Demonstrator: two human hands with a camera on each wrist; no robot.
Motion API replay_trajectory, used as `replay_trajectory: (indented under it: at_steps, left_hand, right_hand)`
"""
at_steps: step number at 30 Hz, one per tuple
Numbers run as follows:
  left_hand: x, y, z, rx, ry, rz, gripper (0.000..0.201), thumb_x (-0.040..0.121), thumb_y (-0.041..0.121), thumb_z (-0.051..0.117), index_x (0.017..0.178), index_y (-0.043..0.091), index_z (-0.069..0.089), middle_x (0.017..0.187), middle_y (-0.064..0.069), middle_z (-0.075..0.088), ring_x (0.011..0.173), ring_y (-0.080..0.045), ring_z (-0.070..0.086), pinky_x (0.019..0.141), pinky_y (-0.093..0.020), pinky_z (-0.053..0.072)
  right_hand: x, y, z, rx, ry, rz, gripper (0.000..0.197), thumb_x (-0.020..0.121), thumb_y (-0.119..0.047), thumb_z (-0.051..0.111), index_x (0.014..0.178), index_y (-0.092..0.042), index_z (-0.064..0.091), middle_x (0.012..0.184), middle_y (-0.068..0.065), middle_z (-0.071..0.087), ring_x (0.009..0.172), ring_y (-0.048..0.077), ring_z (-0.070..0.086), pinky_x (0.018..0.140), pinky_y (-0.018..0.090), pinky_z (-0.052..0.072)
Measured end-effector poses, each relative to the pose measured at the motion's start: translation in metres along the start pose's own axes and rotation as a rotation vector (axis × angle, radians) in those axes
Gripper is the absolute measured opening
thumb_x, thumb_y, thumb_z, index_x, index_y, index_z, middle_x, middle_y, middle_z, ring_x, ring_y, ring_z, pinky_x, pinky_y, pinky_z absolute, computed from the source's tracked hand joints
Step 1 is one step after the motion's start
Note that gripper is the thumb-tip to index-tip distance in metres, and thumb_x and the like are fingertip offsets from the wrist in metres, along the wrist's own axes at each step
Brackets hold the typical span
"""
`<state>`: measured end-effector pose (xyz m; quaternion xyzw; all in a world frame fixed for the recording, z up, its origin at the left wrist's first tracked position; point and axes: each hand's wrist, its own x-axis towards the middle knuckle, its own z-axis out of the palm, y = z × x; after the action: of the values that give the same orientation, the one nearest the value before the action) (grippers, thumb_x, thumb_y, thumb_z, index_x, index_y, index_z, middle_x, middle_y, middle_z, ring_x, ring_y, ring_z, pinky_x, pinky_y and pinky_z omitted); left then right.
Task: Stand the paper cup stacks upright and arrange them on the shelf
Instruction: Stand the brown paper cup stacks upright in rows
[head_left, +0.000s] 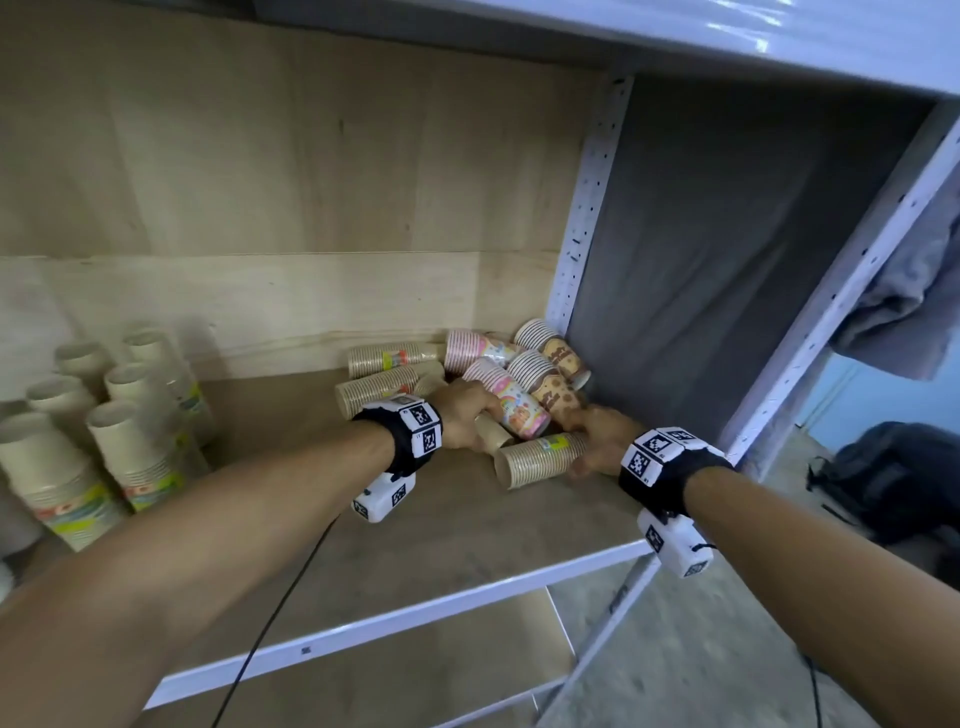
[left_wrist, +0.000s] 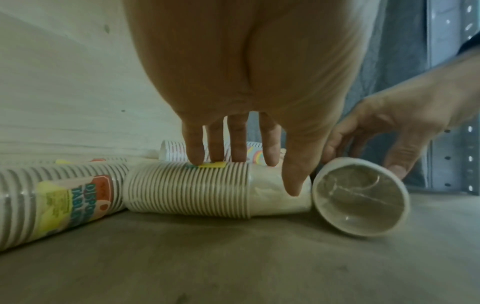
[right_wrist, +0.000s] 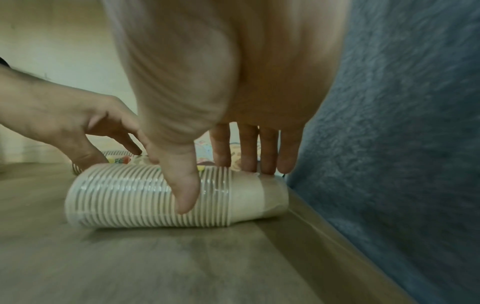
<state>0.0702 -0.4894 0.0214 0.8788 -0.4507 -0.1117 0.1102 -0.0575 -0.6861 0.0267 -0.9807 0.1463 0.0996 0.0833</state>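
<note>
Several wrapped paper cup stacks lie in a pile (head_left: 498, 374) in the shelf's back right corner. My left hand (head_left: 467, 421) (left_wrist: 259, 176) reaches down over a lying beige stack (left_wrist: 202, 191), with the fingers behind it and the thumb on its front. My right hand (head_left: 597, 441) (right_wrist: 215, 189) grips another lying beige stack (head_left: 540, 460) (right_wrist: 145, 197) the same way, right next to the grey side panel. That stack's open mouth (left_wrist: 359, 197) faces the left wrist camera. Several beige stacks (head_left: 119, 415) stand upright at the shelf's left.
The wooden shelf board (head_left: 363, 530) has a white front rail (head_left: 415, 613) and a wooden back wall. A grey felt side panel (head_left: 727, 260) closes the right end. Colourful printed stacks (head_left: 519, 405) lie just behind my hands. A dark bag (head_left: 893, 473) sits on the floor to the right.
</note>
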Motion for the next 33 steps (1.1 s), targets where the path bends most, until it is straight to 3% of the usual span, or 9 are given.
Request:
replay_trajectory:
  at_steps: [8,12,18,25,30,33]
  left_hand:
    - [0.004,0.000,0.002,0.157,-0.025,0.074,0.048,0.077,0.027,0.078,0.123,0.027,0.064,0.119,-0.001,0.052,0.113,-0.022,0.047,0.097,-0.035,0.041]
    - [0.003,0.000,0.002,0.268,-0.038,0.107,0.047,0.075,0.032,0.076,0.120,0.032,0.064,0.117,0.001,0.050,0.112,-0.022,0.044,0.096,-0.040,0.042]
    - [0.001,-0.001,0.003,0.367,-0.015,0.126,0.044,0.074,0.035,0.074,0.117,0.037,0.064,0.118,0.003,0.050,0.114,-0.022,0.042,0.095,-0.039,0.039]
    - [-0.007,-0.003,-0.005,0.317,0.005,0.120,0.043,0.077,0.034,0.074,0.118,0.035,0.062,0.118,0.002,0.050,0.113,-0.022,0.044,0.093,-0.036,0.040]
    - [-0.019,-0.008,-0.023,0.194,0.082,0.098,0.047,0.077,0.034,0.076,0.120,0.028,0.060,0.116,0.004,0.056,0.110,-0.019,0.050,0.089,-0.034,0.041]
    - [-0.027,-0.011,-0.037,0.098,0.136,0.055,0.041,0.078,0.036,0.074,0.114,0.025,0.059,0.111,0.005,0.061,0.102,-0.019,0.057,0.083,-0.033,0.048]
  right_hand:
    - [-0.002,0.004,0.001,-0.068,-0.003,0.010,0.069,0.062,-0.034,0.085,0.125,-0.020,0.063,0.122,0.007,0.055,0.106,0.026,0.059,0.088,0.029,0.048]
    - [-0.004,0.001,0.004,-0.075,-0.003,-0.002,0.068,0.059,-0.035,0.084,0.123,-0.024,0.064,0.121,0.004,0.059,0.107,0.025,0.059,0.090,0.031,0.050]
    - [-0.009,0.000,0.005,-0.099,-0.011,-0.008,0.070,0.058,-0.034,0.085,0.124,-0.027,0.062,0.122,0.000,0.061,0.110,0.023,0.059,0.091,0.033,0.051]
    - [-0.017,-0.007,-0.011,-0.094,-0.062,-0.020,0.062,0.062,-0.031,0.082,0.121,-0.024,0.063,0.114,-0.002,0.062,0.103,0.020,0.062,0.082,0.029,0.051]
    - [-0.022,-0.024,-0.033,-0.092,-0.070,-0.015,0.060,0.065,-0.029,0.080,0.123,-0.020,0.064,0.118,0.002,0.063,0.105,0.022,0.062,0.090,0.035,0.053]
    - [-0.023,-0.037,-0.047,-0.090,-0.084,-0.059,0.049,0.078,-0.021,0.074,0.125,-0.016,0.064,0.121,0.003,0.060,0.110,0.023,0.059,0.084,0.025,0.048]
